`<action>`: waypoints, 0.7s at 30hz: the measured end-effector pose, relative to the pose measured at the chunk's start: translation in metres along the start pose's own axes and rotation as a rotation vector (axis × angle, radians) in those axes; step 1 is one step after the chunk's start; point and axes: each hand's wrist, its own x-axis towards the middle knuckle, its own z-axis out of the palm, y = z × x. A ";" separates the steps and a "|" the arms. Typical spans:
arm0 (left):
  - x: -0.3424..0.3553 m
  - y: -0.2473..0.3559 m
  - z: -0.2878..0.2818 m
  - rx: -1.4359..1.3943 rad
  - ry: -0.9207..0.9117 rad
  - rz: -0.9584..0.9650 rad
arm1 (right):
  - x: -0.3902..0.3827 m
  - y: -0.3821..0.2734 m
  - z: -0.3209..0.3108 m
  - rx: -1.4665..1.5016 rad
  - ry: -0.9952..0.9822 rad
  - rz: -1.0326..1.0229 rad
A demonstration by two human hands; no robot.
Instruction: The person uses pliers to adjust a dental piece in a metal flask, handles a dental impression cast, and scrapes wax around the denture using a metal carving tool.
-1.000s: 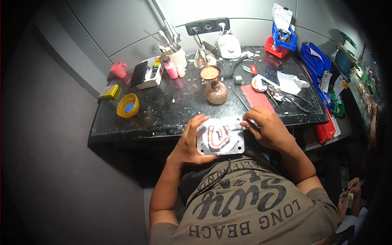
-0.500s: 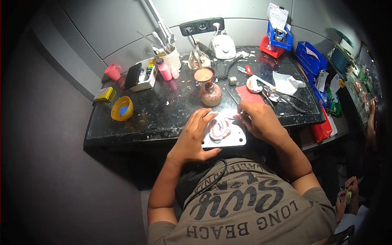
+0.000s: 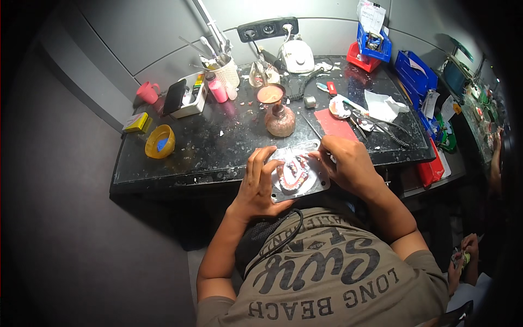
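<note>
At the bench's front edge, a flat plate with holes near its corners (image 3: 317,188) carries a horseshoe-shaped dental model (image 3: 290,184) with pink wax and whitish parts, brightly lit. My left hand (image 3: 255,188) is closed around the plate's left side, fingers over the far part and thumb along the near edge. From the right, my right hand (image 3: 351,169) reaches the plate with bent, pinched fingers, their tips beside the model. Whatever it pinches is mostly hidden; a small pale bit shows by the fingers.
Beyond the plate stand a round burner-like flask (image 3: 280,124) and a small pan of pinkish material (image 3: 271,94). A red wax sheet (image 3: 336,126) lies right, near a white tissue (image 3: 384,106). Left is a yellow bowl (image 3: 159,143) holding something blue. Another person's hands (image 3: 463,256) show far right.
The plate has tilted and turned slightly, so the model's arch shows more clearly and the glare is less. Both hands stay on it, shifted only a little.
</note>
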 end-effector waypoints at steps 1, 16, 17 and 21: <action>-0.002 -0.001 0.001 0.010 0.010 0.003 | 0.001 0.000 0.001 -0.003 0.016 -0.012; -0.003 -0.001 0.002 0.058 0.008 -0.003 | 0.007 -0.003 0.001 -0.028 0.041 -0.089; -0.003 -0.001 0.001 0.075 -0.012 -0.007 | 0.007 -0.002 0.001 -0.028 0.038 -0.099; -0.003 -0.001 0.000 0.085 -0.021 -0.016 | 0.008 -0.002 -0.001 -0.050 -0.011 -0.074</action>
